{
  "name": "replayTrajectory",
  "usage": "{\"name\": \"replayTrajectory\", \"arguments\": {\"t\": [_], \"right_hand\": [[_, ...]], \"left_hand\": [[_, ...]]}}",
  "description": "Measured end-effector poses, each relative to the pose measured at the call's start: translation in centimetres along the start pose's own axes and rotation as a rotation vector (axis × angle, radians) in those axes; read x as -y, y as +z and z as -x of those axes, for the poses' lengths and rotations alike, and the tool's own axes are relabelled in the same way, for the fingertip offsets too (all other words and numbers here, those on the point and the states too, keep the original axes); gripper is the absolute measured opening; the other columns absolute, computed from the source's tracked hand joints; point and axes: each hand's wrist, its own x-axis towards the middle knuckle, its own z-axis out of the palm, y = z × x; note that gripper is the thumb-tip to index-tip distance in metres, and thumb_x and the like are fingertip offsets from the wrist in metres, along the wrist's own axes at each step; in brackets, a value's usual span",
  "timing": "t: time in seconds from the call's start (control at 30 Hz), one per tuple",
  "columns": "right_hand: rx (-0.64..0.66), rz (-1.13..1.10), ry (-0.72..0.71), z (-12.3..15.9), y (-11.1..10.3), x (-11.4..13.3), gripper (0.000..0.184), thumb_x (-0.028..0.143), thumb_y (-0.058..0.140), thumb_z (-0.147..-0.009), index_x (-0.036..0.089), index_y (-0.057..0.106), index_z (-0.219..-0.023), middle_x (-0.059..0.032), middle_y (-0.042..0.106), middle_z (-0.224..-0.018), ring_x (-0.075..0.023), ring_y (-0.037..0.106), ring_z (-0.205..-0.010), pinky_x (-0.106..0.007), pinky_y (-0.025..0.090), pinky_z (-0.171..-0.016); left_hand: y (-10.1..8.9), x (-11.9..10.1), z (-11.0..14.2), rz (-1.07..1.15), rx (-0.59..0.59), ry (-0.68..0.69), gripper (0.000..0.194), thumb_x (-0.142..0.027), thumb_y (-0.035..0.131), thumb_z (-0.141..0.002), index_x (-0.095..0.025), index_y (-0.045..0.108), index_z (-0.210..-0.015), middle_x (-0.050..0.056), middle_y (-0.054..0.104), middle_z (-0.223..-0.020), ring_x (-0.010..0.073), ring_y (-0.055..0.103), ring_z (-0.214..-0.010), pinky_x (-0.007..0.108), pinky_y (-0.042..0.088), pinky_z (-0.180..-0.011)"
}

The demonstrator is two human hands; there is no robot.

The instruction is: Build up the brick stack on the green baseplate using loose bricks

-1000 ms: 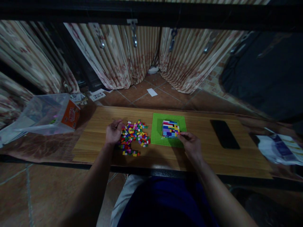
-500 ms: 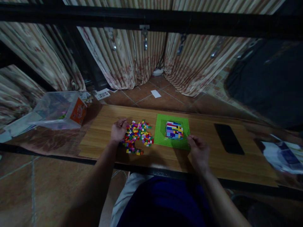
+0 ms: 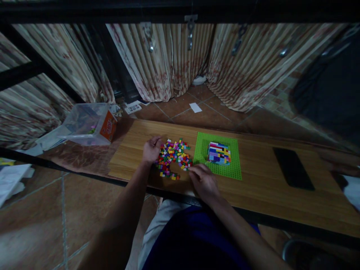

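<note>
Loose toy building bricks in many colours (image 3: 171, 155) lie in a spread pile on the wooden board (image 3: 250, 191). My left hand (image 3: 152, 150) rests at the pile's left edge, its fingers curled together; whatever they may hold is hidden. At the pile's lower right edge is my right hand (image 3: 204, 182), thumb and forefinger drawn together by the bricks, and anything between them is too small to make out. Just beyond it lies a green studded baseplate (image 3: 234, 170), bearing a block of stacked multicoloured bricks (image 3: 219, 153).
On the right of the board lies a black phone-like slab (image 3: 293, 168). A clear plastic bin (image 3: 84, 123) with an orange label stands at the far left. Striped curtains (image 3: 165, 63) hang behind, and a white paper (image 3: 195, 107) lies on the tiled floor.
My right hand has moved left from the baseplate's right edge to the brick pile. The left hand stays by the pile. The whole view has shifted, so things appear further right.
</note>
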Motion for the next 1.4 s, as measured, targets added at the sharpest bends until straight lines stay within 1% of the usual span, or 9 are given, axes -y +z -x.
{"name": "replayTrajectory", "arguments": {"t": [0.27,0.43,0.53,0.63,0.8,0.97,1.1,1.23,1.4], "right_hand": [[0.062,0.281,-0.084,-1.1,1.7,0.3,0.017,0.02,0.054,-0.09,0.025,0.071,-0.088,-0.0052,0.066,-0.095,-0.0211,0.057,-0.092,-0.034,0.045,-0.083],[0.118,0.358,-0.122,-0.9,1.3,0.0,0.018,0.019,0.053,-0.09,0.024,0.068,-0.082,-0.0054,0.065,-0.088,-0.0213,0.055,-0.084,-0.034,0.044,-0.078],[0.168,0.387,-0.14,-0.7,0.8,-0.3,0.016,0.018,0.054,-0.089,0.024,0.068,-0.086,-0.0057,0.065,-0.087,-0.0221,0.055,-0.083,-0.035,0.044,-0.077],[0.191,0.407,-0.176,-0.7,0.6,-0.3,0.019,0.016,0.051,-0.09,0.024,0.069,-0.092,-0.0069,0.065,-0.087,-0.023,0.055,-0.084,-0.036,0.043,-0.078],[0.133,0.412,-0.175,-0.3,1.3,-0.2,0.027,0.012,0.048,-0.09,0.024,0.071,-0.093,-0.0061,0.064,-0.085,-0.0212,0.056,-0.082,-0.032,0.044,-0.073],[0.069,0.38,-0.129,0.2,2.2,-0.3,0.026,0.012,0.05,-0.089,0.024,0.071,-0.097,-0.0053,0.065,-0.086,-0.0191,0.058,-0.082,-0.029,0.046,-0.072],[0.027,0.38,-0.109,0.1,2.6,-0.5,0.023,0.013,0.05,-0.09,0.023,0.071,-0.096,-0.005,0.067,-0.086,-0.0195,0.06,-0.083,-0.03,0.048,-0.074],[-0.041,0.302,-0.045,-0.2,2.8,-1.0,0.023,0.017,0.052,-0.091,0.023,0.07,-0.103,-0.0048,0.069,-0.087,-0.0191,0.061,-0.081,-0.03,0.049,-0.076],[-0.045,0.168,-0.022,0.0,2.2,-1.3,0.022,0.023,0.05,-0.093,0.023,0.072,-0.095,-0.005,0.068,-0.087,-0.0194,0.062,-0.083,-0.031,0.05,-0.078]], "left_hand": [[0.0,0.2,-0.1,0.005,-0.005,0.0,0.028,-0.031,0.054,-0.084,-0.016,0.068,-0.103,0.005,0.076,-0.086,0.0199,0.071,-0.083,0.031,0.055,-0.082],[0.0,0.1,-0.1,-0.01,-0.007,0.004,0.028,-0.03,0.053,-0.084,-0.016,0.068,-0.103,0.005,0.076,-0.085,0.0198,0.071,-0.082,0.031,0.055,-0.082],[0.0,-0.1,0.0,-0.015,-0.01,0.002,0.028,-0.028,0.053,-0.084,-0.016,0.069,-0.103,0.005,0.076,-0.086,0.02,0.071,-0.083,0.031,0.055,-0.082],[-0.1,-0.3,0.0,-0.016,-0.008,0.005,0.028,-0.029,0.053,-0.084,-0.015,0.068,-0.104,0.005,0.076,-0.084,0.0202,0.071,-0.082,0.031,0.055,-0.081],[-0.1,-0.4,0.1,-0.037,-0.002,0.009,0.028,-0.03,0.053,-0.085,-0.016,0.069,-0.104,0.005,0.076,-0.084,0.0191,0.07,-0.08,0.03,0.055,-0.08],[0.0,-0.2,0.0,-0.032,-0.008,0.013,0.029,-0.031,0.053,-0.084,-0.016,0.068,-0.103,0.004,0.076,-0.084,0.0191,0.07,-0.08,0.029,0.055,-0.079],[0.0,-0.1,-0.1,-0.044,-0.019,0.007,0.029,-0.031,0.053,-0.084,-0.017,0.068,-0.103,0.004,0.076,-0.083,0.0195,0.07,-0.081,0.031,0.055,-0.081],[-0.1,-0.1,-0.1,-0.057,-0.009,0.011,0.03,-0.032,0.052,-0.084,-0.016,0.068,-0.103,0.005,0.075,-0.082,0.0199,0.07,-0.081,0.031,0.054,-0.082],[-0.2,-0.4,-0.1,-0.055,-0.001,0.011,0.032,-0.033,0.051,-0.084,-0.014,0.068,-0.104,0.006,0.075,-0.083,0.0196,0.07,-0.082,0.03,0.054,-0.08]]}}
